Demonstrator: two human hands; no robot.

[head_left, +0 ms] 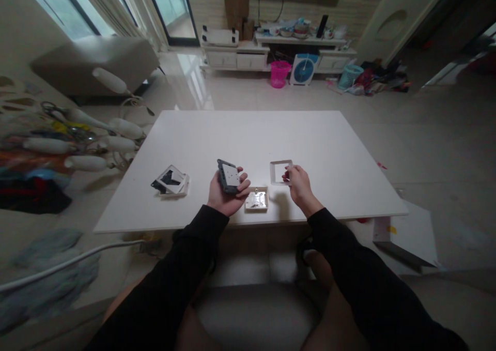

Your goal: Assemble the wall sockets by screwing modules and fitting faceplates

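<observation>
Your left hand (pixel 228 200) could knock the open box (pixel 256 209), because its fingers end right by that box's far left corner; whether they touch it, I cannot tell. The box sits close to the near edge of the white table (pixel 248 139), so a push toward six o'clock could tip it off. From the box, the dark-backed module (pixel 231 177) is in your grasp at ten o'clock; it is tilted, and a loosened grip could let it drop onto the tabletop or against the box. The thin white frame (pixel 272 174), between one and two o'clock, is held only by its three o'clock side, so it could twist or bend if it catches on something. The stack of parts (pixel 172 181), between nine and ten, is loosely layered and could slide if brushed.

Your left forearm comes in from seven o'clock, the hand cupped under the module with its fingers curled round the three o'clock side. Your right hand (pixel 301 183) comes in from between four and five, closed in a narrow pinch, fingertips showing in the frame's opening.
</observation>
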